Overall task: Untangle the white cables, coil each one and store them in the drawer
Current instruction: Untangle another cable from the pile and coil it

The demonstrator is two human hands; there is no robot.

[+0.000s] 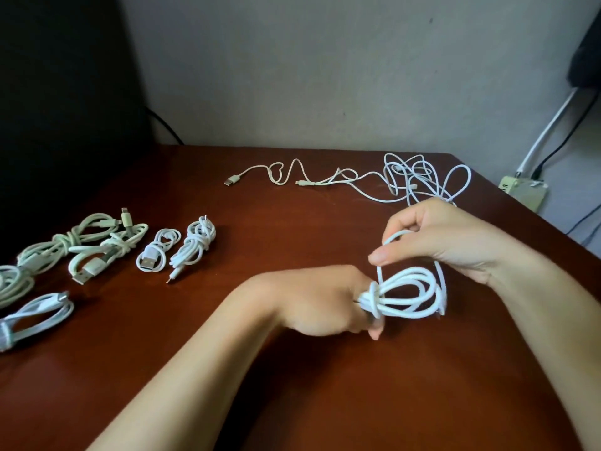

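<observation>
The left hand [328, 304] grips the bundled end of a white cable coil [409, 296] near the table's right side. The right hand [448, 237] pinches its loose tail. Each wrap wants to be snug and the end tucked under.

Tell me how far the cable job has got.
Done: several coiled cables lie at far left. In hand: the left hand grips a coil while the right hand pinches its tail. Left: the tangle and a loose cable behind; no drawer in view.
</observation>
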